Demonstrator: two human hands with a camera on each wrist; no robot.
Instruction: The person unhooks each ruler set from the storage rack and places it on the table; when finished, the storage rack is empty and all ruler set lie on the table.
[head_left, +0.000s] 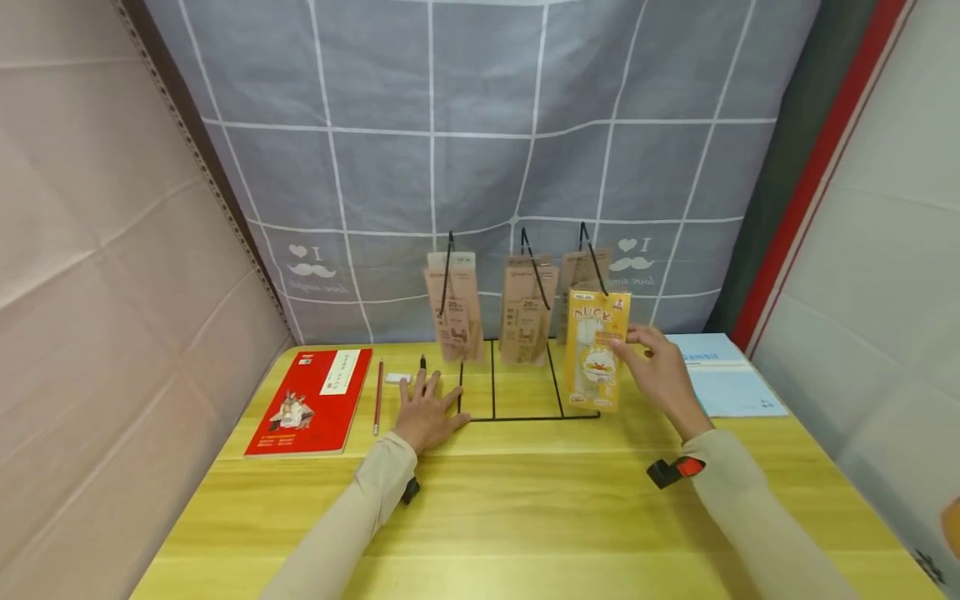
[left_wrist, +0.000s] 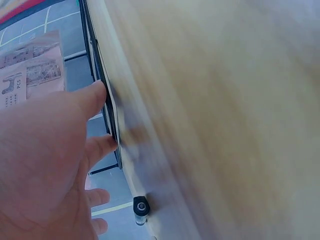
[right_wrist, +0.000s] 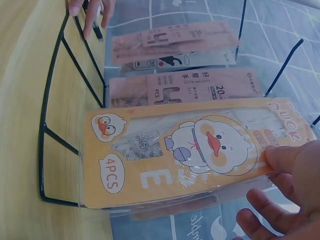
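My right hand (head_left: 660,371) pinches the right edge of a yellow duck-print ruler set (right_wrist: 165,150), thumb in front and a finger behind. The flat packet hangs upright at the front of the right hook of a black wire rack (head_left: 525,418). My left hand (head_left: 427,417) lies with spread fingers on the table at the rack's left side. In the left wrist view its thumb and a finger touch the rack's base wire (left_wrist: 111,117). Pink ruler sets (head_left: 527,312) hang from the middle hook, more pink packets (head_left: 455,312) from the left one.
On the left lie a red book (head_left: 311,404), a red pencil (head_left: 378,396), a white eraser (head_left: 398,378) and a black pen (head_left: 423,362). A light blue booklet (head_left: 731,383) is at the right. A grey checked cloth (head_left: 480,108) hangs behind the table (head_left: 525,517).
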